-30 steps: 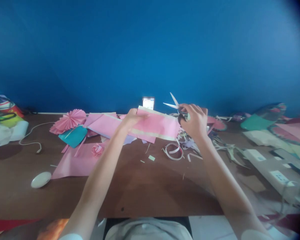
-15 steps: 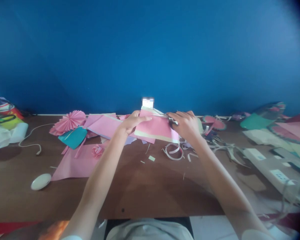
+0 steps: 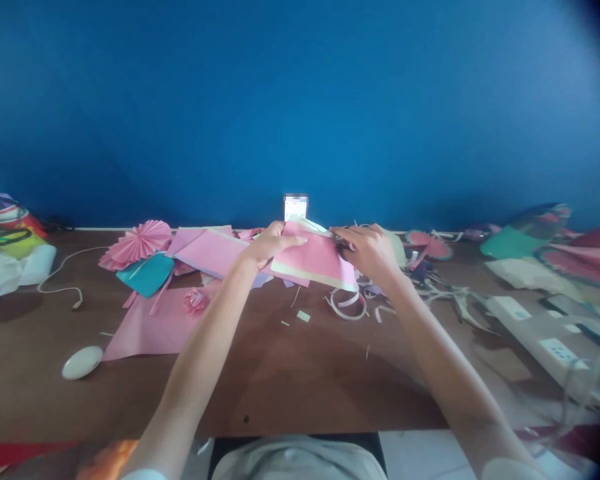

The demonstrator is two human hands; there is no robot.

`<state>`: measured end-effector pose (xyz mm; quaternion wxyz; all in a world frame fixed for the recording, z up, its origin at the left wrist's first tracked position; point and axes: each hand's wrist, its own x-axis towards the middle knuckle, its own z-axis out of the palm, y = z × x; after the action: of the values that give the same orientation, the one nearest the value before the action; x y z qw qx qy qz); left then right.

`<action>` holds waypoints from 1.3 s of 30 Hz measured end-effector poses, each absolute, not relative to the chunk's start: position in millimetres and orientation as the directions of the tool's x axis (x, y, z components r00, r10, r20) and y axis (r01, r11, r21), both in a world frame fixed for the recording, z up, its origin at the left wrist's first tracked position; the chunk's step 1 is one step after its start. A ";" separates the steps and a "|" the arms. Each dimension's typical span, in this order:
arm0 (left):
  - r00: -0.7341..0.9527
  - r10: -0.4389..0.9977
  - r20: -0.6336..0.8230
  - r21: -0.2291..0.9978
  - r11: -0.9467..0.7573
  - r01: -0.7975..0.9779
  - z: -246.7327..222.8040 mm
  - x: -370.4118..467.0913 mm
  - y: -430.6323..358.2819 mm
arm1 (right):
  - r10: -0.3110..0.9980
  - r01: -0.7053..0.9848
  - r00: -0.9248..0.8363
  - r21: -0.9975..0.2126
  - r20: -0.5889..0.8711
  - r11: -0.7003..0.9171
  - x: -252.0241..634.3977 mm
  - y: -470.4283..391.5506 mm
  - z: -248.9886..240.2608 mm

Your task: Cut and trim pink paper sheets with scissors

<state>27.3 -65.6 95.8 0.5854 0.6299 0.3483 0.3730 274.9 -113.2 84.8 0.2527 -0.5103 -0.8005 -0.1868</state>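
A pink sheet of paper with a pale border (image 3: 313, 257) is held up over the far part of the table. My left hand (image 3: 270, 245) pinches its upper left edge, thumb on the near face. At the upper right edge, my right hand (image 3: 367, 248) is closed around scissors (image 3: 347, 245), whose dark handles show only partly among the fingers. The blades lie along the paper's upper edge, where a narrow pale strip rises away. Whether the blades are apart I cannot tell. Just below the sheet's right corner rests a white ring of tape or ribbon (image 3: 349, 305).
Left of me lie a pink pleated paper fan (image 3: 143, 243), a teal paper piece (image 3: 147, 275), pink sheets (image 3: 150, 327) and a white mouse (image 3: 83, 363). A lit phone (image 3: 295, 208) stands by the blue wall. Rightward are tangled cables (image 3: 460, 303) and a power strip (image 3: 545, 340).
The scissor blades, visible across the paper before, now show less. The sheet has tilted slightly, its lower right corner dropping a little, and the strip along its top stands further off.
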 end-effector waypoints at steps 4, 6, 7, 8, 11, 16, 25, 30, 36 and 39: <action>0.577 0.811 0.097 0.995 -0.075 -0.061 96.3 29.1 -67.5 | 0.720 0.912 -0.353 0.048 0.598 0.408 274.8 -113.4 85.5; 0.579 0.807 0.111 0.994 -0.087 -0.069 98.0 29.8 -69.3 | 0.716 0.913 -0.352 0.053 0.603 0.404 275.0 -113.4 85.6; 0.574 0.811 0.116 0.993 -0.094 -0.068 98.8 30.0 -70.1 | 0.716 0.914 -0.352 0.055 0.604 0.402 275.2 -113.4 85.7; 0.569 0.813 0.124 0.992 -0.104 -0.067 99.6 30.3 -70.8 | 0.716 0.914 -0.352 0.057 0.602 0.401 275.3 -113.6 86.0; 0.576 0.804 0.149 0.989 -0.126 -0.080 100.9 30.8 -72.2 | 0.722 0.915 -0.353 0.059 0.595 0.399 276.0 -114.5 87.4; 0.587 0.797 0.142 0.990 -0.112 -0.087 101.6 31.0 -74.3 | 0.724 0.915 -0.357 0.066 0.590 0.397 276.8 -115.4 88.4; 0.563 0.815 0.141 0.990 -0.134 -0.055 101.9 30.7 -73.9 | 0.713 0.917 -0.364 0.095 0.599 0.389 276.7 -114.7 85.5; 0.574 0.810 0.122 0.992 -0.099 -0.072 101.4 30.5 -73.7 | 0.706 0.922 -0.354 0.101 0.614 0.375 276.8 -114.1 85.3; 0.575 0.808 0.129 0.991 -0.094 -0.090 97.9 34.2 -71.7 | 0.715 0.919 -0.354 0.081 0.603 0.386 277.9 -113.5 86.0; 0.567 0.811 0.141 0.990 -0.099 -0.104 94.1 36.5 -69.2 | 0.723 0.918 -0.353 0.069 0.593 0.392 278.9 -113.2 85.7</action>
<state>36.5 -69.2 94.1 0.6118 0.6399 0.2763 0.3740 278.9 -113.2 85.7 0.2430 -0.5140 -0.7980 -0.1999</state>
